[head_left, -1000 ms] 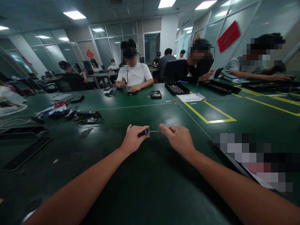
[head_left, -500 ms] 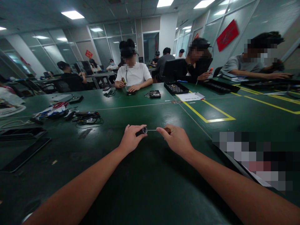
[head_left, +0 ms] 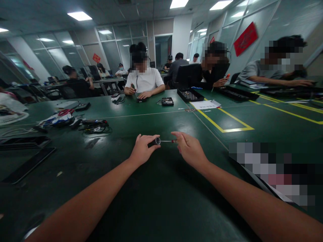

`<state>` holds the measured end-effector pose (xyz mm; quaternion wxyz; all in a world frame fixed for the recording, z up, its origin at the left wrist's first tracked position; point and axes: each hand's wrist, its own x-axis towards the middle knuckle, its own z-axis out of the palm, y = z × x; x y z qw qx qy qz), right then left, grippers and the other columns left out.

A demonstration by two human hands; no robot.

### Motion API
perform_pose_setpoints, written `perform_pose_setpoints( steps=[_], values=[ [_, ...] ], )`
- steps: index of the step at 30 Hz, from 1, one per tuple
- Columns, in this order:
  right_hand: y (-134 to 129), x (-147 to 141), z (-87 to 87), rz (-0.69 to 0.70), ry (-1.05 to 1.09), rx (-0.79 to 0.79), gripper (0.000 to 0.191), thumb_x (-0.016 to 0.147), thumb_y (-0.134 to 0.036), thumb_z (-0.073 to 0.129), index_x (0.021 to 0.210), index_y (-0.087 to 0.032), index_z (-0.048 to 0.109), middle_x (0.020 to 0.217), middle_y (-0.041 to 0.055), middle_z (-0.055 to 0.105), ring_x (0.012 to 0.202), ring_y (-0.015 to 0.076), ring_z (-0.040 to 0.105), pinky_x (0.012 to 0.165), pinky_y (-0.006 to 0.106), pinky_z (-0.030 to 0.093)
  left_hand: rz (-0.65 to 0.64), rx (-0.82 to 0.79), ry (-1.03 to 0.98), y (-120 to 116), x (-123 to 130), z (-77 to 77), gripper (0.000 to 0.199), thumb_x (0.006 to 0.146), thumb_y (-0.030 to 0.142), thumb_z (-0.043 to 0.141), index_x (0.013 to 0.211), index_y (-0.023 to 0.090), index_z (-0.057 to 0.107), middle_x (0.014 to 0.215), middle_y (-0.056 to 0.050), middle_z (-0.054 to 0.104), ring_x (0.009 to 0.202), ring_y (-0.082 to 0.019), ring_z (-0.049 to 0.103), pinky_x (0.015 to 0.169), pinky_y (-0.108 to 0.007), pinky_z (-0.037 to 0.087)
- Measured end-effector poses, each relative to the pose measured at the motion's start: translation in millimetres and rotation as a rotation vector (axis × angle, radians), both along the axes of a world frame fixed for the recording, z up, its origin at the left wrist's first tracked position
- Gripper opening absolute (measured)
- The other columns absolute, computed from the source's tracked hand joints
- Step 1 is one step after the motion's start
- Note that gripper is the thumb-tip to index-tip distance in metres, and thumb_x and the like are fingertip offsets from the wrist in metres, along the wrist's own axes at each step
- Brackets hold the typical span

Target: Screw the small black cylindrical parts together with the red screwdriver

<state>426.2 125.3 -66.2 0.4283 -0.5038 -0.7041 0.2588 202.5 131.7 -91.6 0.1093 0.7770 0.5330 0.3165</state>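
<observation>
Right hand (head_left: 191, 148) shifted, holding screwdriver (head_left: 174, 141); left hand (head_left: 141, 148) grips black cylinder (head_left: 155, 141); tray (head_left: 194, 99) holds small parts (head_left: 189, 94).

Dim overall; bright ceiling panels (head_left: 79, 16); glare on green surface (head_left: 185, 125); shadow beneath right forearm (head_left: 249, 183); edges stretched; lower-right patch (head_left: 272, 176) pixelated.

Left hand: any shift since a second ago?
No, none that shows: the left hand, holding the black cylinder, stays in practically the same place relative to the yellow tape.
</observation>
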Motion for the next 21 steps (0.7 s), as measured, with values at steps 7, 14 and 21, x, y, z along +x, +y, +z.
perform_pose_setpoints(
  steps=[7,14,21],
  values=[
    [3.3,0.4,-6.0,0.056,0.038,0.004,0.036,0.098,-0.036,0.045,0.127,-0.020,0.058,0.080,0.0026,0.067,0.064,0.0191,0.060,0.061,0.032,0.044,-0.002,0.007,0.000,-1.0,0.2,0.4,0.036,0.091,0.031,0.069,0.127,0.032,0.064,0.127,-0.003,0.069,0.121,-0.025,0.059,0.118,-0.062,0.020],
    [-0.2,0.2,-2.7,0.089,0.069,-0.032,0.031,0.100,-0.043,0.042,0.113,-0.024,0.062,0.079,0.0015,0.065,0.066,0.0185,0.061,0.062,0.031,0.045,0.019,0.007,-0.008,-0.5,-0.6,2.0,0.036,0.092,0.031,0.068,0.127,0.032,0.065,0.127,-0.004,0.069,0.122,-0.026,0.059,0.118,-0.062,0.021],
    [2.6,-0.7,-9.9,0.066,0.187,-0.074,0.025,0.095,-0.039,0.047,0.114,-0.024,0.055,0.082,0.0001,0.064,0.067,0.0178,0.060,0.064,0.032,0.046,0.005,0.003,0.006,0.6,-0.1,0.5,0.036,0.092,0.032,0.068,0.128,0.032,0.064,0.127,-0.004,0.069,0.122,-0.026,0.058,0.118,-0.063,0.021]
  ],
)
